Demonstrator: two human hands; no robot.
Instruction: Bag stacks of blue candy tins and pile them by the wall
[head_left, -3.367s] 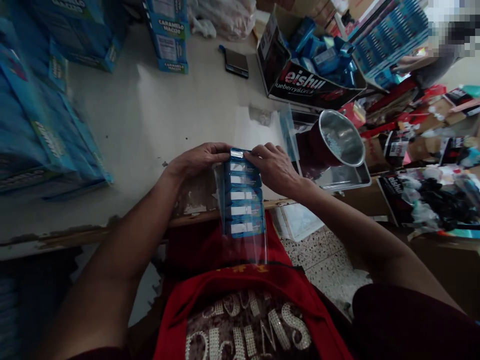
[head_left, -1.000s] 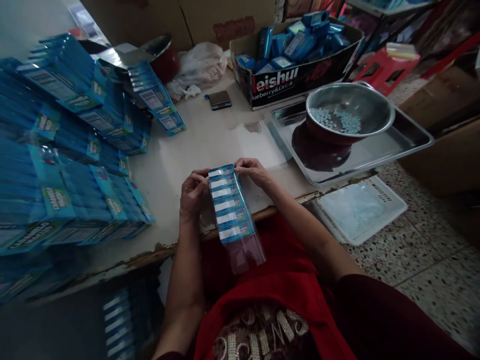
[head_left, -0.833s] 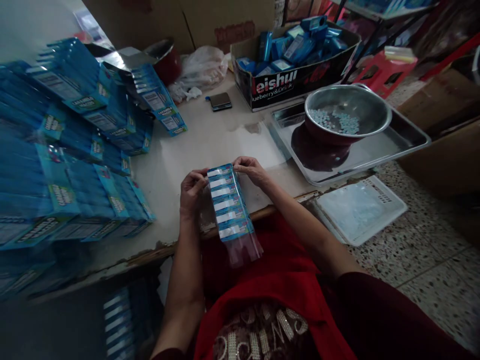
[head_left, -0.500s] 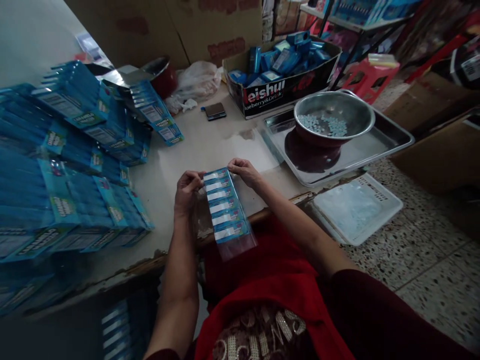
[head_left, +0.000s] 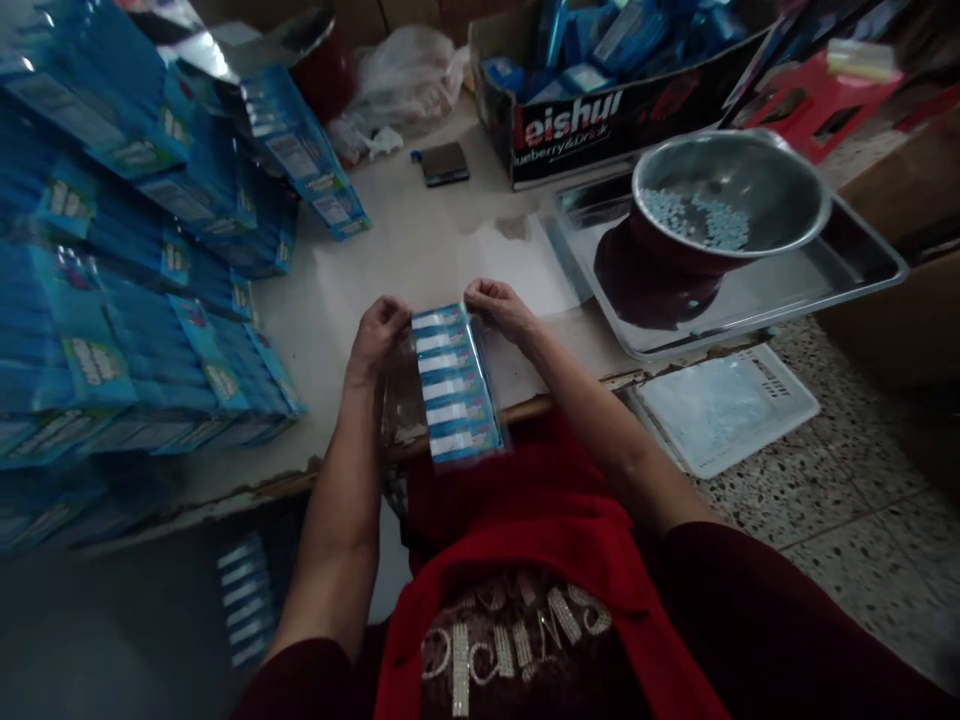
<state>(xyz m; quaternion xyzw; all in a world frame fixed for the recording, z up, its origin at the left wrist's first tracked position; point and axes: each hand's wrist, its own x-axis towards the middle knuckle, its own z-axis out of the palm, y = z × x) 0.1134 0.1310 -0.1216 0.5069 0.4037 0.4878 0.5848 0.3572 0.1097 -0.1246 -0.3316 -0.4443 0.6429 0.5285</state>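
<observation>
Near the table's front edge, my left hand [head_left: 377, 335] pinches the upper left corner of a clear plastic bag. My right hand [head_left: 501, 308] pinches its upper right corner with thumb and fingers. Inside the bag lies a row of several small blue boxes [head_left: 456, 385] with white labels, stacked as one flat strip. Its lower end hangs over the table edge, above my red apron. Clear film shows along both sides of the strip.
Stacks of wrapped blue boxes [head_left: 112, 330] fill the left side. A black carton [head_left: 570, 135] of blue packs stands behind. On the right, a metal bowl [head_left: 806, 225] with pale blue pellets rests on a steel tray [head_left: 847, 275]. A white basket [head_left: 750, 440] sits lower, and a dark wallet-like item [head_left: 444, 163] lies behind.
The strip of boxes has slid toward the bag's lower end, so less bare film hangs below it. Both hands keep their pinch. My view has tilted downward and closer.
</observation>
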